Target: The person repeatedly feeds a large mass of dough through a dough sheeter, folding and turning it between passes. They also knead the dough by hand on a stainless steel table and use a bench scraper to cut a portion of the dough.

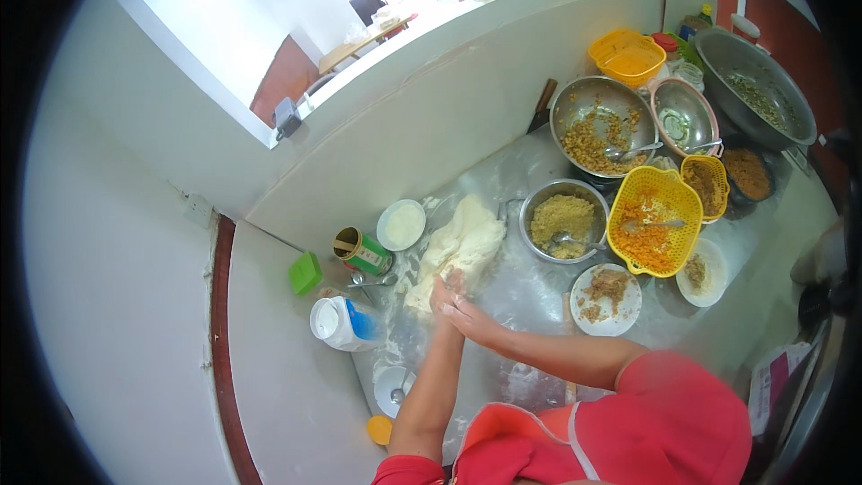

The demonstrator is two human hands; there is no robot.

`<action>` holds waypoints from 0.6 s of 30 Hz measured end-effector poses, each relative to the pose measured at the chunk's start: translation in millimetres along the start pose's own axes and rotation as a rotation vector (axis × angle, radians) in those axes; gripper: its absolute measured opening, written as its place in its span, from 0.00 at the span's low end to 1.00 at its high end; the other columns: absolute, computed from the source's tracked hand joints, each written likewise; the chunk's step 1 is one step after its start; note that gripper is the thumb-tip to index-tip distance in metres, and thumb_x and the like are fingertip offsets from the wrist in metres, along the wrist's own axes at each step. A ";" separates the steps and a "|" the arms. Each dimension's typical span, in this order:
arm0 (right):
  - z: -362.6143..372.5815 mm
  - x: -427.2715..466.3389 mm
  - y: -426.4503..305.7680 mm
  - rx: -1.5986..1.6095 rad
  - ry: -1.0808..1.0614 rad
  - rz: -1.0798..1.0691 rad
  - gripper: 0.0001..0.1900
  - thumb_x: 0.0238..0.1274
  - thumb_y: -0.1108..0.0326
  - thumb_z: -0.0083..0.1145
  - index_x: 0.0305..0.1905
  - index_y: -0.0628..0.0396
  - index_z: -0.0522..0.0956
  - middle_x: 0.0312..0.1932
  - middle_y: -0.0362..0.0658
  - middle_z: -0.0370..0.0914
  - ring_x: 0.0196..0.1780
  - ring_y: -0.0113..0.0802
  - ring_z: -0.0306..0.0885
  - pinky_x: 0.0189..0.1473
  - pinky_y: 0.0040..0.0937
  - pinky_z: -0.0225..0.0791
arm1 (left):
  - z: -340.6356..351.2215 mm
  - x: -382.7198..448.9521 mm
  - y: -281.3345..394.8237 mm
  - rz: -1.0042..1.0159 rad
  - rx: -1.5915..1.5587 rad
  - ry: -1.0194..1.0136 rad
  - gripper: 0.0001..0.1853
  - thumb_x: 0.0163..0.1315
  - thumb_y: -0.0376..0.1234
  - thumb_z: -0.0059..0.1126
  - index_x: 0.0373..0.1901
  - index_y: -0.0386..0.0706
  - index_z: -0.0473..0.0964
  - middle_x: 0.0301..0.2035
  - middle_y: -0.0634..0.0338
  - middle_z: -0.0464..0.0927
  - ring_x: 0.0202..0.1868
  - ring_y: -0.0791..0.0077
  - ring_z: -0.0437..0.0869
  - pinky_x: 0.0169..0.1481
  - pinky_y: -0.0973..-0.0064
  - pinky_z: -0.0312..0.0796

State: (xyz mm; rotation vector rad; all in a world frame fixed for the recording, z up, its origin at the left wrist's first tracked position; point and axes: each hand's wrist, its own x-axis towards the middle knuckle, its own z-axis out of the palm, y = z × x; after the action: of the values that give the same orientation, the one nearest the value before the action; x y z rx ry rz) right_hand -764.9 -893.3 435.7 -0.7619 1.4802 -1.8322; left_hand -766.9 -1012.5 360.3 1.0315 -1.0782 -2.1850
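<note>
A large, irregular lump of pale dough [465, 239] lies on the floured metal worktop [518, 303]. My left hand [447, 287] is at the near end of the dough and seems to touch it. Across the base of that hand lies my right hand [475, 320], its fingers against the left hand and wrist. Finger positions are too small and overlapped to make out fully. Left of the dough are a white bowl of pale contents [402, 224] and an open green tin [363, 252].
To the right stand a metal bowl of yellowish crumbly filling [563, 222], a yellow basket of orange shreds [650, 232] and a plate of brown filling [606, 300]. A cleaver [542, 106] leans against the low wall. A white-and-blue container [347, 323] stands left. A rolling pin [570, 391] lies near me.
</note>
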 end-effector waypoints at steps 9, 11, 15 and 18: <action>-30.2 8.2 -22.3 0.654 0.087 0.520 0.39 0.64 0.39 0.47 0.67 0.62 0.61 0.64 0.53 0.66 0.66 0.43 0.62 0.67 0.36 0.52 | 50.8 -130.2 -5.5 -0.019 0.446 0.014 0.30 0.73 0.47 0.36 0.66 0.33 0.58 0.63 0.52 0.65 0.64 0.65 0.66 0.66 0.73 0.59; -36.5 13.6 -29.3 0.657 0.178 0.615 0.37 0.65 0.40 0.46 0.66 0.61 0.62 0.62 0.51 0.67 0.64 0.42 0.63 0.66 0.36 0.54 | 51.1 -135.7 -14.4 0.015 0.361 -0.063 0.31 0.72 0.48 0.37 0.67 0.34 0.58 0.64 0.55 0.64 0.65 0.67 0.64 0.67 0.73 0.57; -49.1 32.1 28.2 0.513 0.316 0.374 0.34 0.66 0.40 0.45 0.62 0.61 0.68 0.59 0.52 0.71 0.60 0.46 0.68 0.62 0.39 0.58 | 62.6 -150.1 -20.0 -0.007 0.093 -0.217 0.29 0.72 0.48 0.39 0.66 0.38 0.59 0.61 0.60 0.66 0.64 0.71 0.65 0.65 0.73 0.58; -29.9 7.5 4.4 0.235 0.249 0.319 0.32 0.69 0.44 0.41 0.64 0.60 0.66 0.63 0.54 0.66 0.66 0.44 0.62 0.67 0.36 0.53 | 60.7 -142.8 -4.8 -0.069 0.002 -0.195 0.27 0.73 0.47 0.37 0.67 0.40 0.58 0.59 0.60 0.68 0.62 0.69 0.67 0.65 0.73 0.59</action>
State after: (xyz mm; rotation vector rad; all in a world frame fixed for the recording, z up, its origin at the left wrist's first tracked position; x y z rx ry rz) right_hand -792.2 -882.0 425.9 -0.1760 1.4075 -1.8535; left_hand -731.0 -883.9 439.5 0.8829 -1.1450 -2.3794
